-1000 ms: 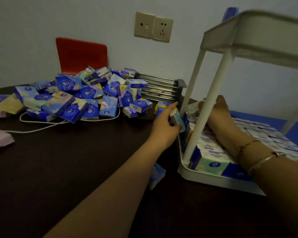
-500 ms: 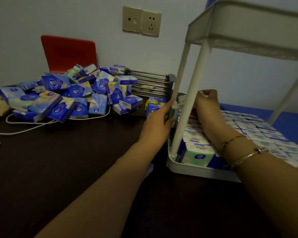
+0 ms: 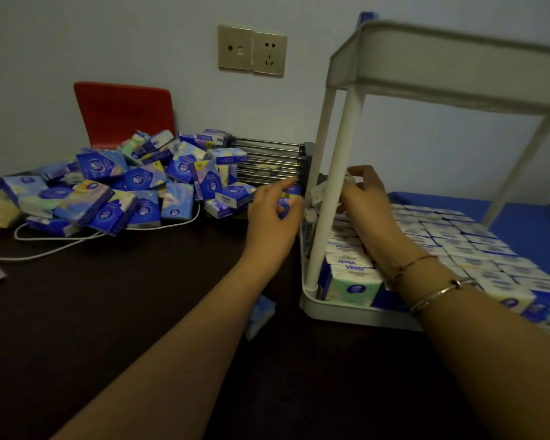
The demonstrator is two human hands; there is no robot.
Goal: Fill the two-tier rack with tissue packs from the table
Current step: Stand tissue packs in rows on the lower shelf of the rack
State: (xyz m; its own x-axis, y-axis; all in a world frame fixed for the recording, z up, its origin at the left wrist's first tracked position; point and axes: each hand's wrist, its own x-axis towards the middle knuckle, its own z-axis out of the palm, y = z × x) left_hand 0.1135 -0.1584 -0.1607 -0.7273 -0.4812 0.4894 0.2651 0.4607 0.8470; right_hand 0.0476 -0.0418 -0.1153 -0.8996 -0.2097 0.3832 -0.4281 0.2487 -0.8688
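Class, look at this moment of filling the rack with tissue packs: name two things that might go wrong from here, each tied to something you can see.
1. The lower tier is packed tight. Where the right hand works a pack in at the far left corner, neighbouring packs may pop up or tip out.
2. The left hand reaches toward the pile of packs, which lies over a white cable. Pulling one pack could snag the cable or slide others off.
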